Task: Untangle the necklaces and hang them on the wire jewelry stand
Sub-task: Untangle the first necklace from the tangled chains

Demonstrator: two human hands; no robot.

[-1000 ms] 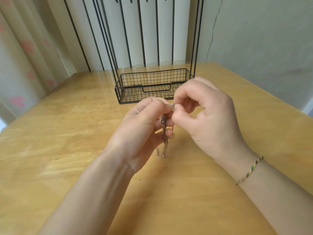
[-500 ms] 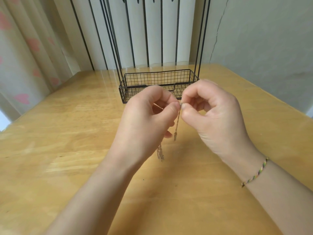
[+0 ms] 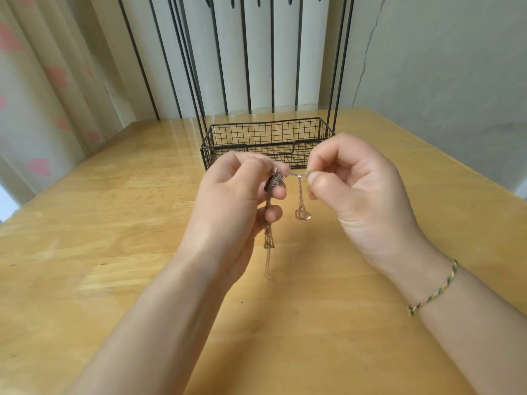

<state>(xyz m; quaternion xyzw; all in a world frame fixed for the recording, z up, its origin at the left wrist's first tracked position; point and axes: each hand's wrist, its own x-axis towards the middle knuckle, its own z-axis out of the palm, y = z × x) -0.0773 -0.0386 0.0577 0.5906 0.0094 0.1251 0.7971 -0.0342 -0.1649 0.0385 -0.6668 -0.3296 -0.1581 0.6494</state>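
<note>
Above the wooden table [image 3: 119,252], my left hand [image 3: 231,212] grips a bunched tangle of thin necklace chains [image 3: 274,181]; loose ends of the chains [image 3: 268,252] hang below it. My right hand [image 3: 353,201] pinches one chain between thumb and forefinger, stretched a short way from the tangle. From that chain dangles a small heart pendant [image 3: 302,214]. Behind my hands stands the black wire jewelry stand [image 3: 268,135], with a mesh basket at its base and tall uprights; its top is cut off by the frame.
A curtain [image 3: 51,89] with pink shapes hangs at the left, vertical blinds behind the stand and a grey wall [image 3: 442,75] at the right. The table's right edge runs diagonally past my right wrist, which wears a braided bracelet [image 3: 433,289].
My hands have drawn apart. One chain now stretches between them and a heart pendant hangs free below it. The view has tilted up slightly.
</note>
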